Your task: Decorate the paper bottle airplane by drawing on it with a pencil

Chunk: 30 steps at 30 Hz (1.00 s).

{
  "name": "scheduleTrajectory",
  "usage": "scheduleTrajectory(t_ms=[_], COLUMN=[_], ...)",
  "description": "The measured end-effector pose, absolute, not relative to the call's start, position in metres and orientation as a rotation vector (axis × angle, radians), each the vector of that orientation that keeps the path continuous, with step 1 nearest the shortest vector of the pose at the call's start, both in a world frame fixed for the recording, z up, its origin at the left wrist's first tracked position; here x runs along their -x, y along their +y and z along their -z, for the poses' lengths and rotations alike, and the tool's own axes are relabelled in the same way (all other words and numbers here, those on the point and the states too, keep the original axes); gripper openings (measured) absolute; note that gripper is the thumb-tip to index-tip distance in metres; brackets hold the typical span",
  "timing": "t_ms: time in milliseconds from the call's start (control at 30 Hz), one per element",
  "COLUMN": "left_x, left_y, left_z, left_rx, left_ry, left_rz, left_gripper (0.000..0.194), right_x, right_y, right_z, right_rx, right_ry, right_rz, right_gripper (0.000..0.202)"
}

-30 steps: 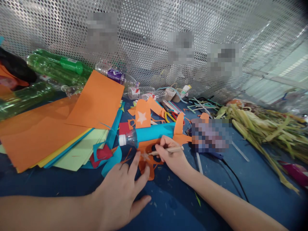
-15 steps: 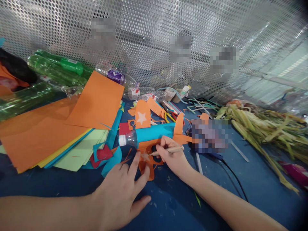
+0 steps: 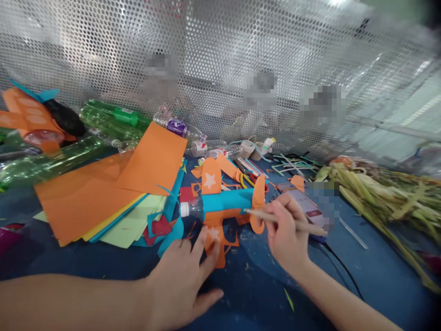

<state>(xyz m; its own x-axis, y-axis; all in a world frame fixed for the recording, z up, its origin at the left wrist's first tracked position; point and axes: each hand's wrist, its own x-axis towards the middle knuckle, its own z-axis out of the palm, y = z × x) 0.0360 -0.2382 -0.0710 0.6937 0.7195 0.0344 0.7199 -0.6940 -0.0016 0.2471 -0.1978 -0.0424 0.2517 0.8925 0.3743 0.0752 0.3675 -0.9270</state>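
Observation:
A bottle plane [image 3: 225,200] wrapped in blue paper lies on its side, its white cap [image 3: 184,209] to the left. Orange wings stick out from it. The far wing [image 3: 211,177] bears a white star; on the near wing [image 3: 216,256] a paler star shows. My left hand [image 3: 188,276] has its fingers spread, with fingertips resting on the near wing. My right hand [image 3: 287,230] grips a light wooden pencil-like stick [image 3: 299,225], its tip beside the blue wrap, close to the orange tail pieces [image 3: 258,195].
Orange paper [image 3: 151,158] tops a stack of coloured sheets at the left. Green bottles [image 3: 58,158] lie behind it. Scissors [image 3: 246,180], straws [image 3: 292,161] and a phone [image 3: 306,204] with a cable are beyond the plane. Dry husks [image 3: 375,207] lie right; a perforated metal screen [image 3: 213,64] stands behind.
My right hand has moved right with the stick, off the near wing's star. My left hand stays on that wing. The whole view has shifted slightly.

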Motion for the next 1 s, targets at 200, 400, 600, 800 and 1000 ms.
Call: scheduleTrajectory(t_ms=[200, 400, 600, 800, 1000], left_x=[-0.039, -0.038, -0.037, -0.038, -0.037], left_y=[-0.231, -0.224, -0.223, -0.226, -0.223], left_z=[0.066, 0.063, 0.064, 0.066, 0.054], left_rx=[2.71, 2.585, 2.543, 2.591, 2.59], left_ry=[-1.169, -1.149, -1.044, -0.992, -0.859], left_rz=[0.006, 0.067, 0.114, 0.197, 0.351], left_gripper=[0.059, 0.061, 0.061, 0.061, 0.055], right_x=[-0.27, -0.287, -0.292, -0.289, -0.289], right_y=[-0.184, -0.161, -0.146, -0.149, -0.15], right_z=[0.008, 0.021, 0.052, 0.055, 0.052], right_rx=[0.942, 1.124, 1.259, 1.333, 1.338], right_ry=[-1.106, -1.201, -1.333, -1.344, -1.35], right_rz=[-0.427, -0.484, -0.539, -0.494, -0.507], right_gripper=[0.023, 0.018, 0.029, 0.033, 0.037])
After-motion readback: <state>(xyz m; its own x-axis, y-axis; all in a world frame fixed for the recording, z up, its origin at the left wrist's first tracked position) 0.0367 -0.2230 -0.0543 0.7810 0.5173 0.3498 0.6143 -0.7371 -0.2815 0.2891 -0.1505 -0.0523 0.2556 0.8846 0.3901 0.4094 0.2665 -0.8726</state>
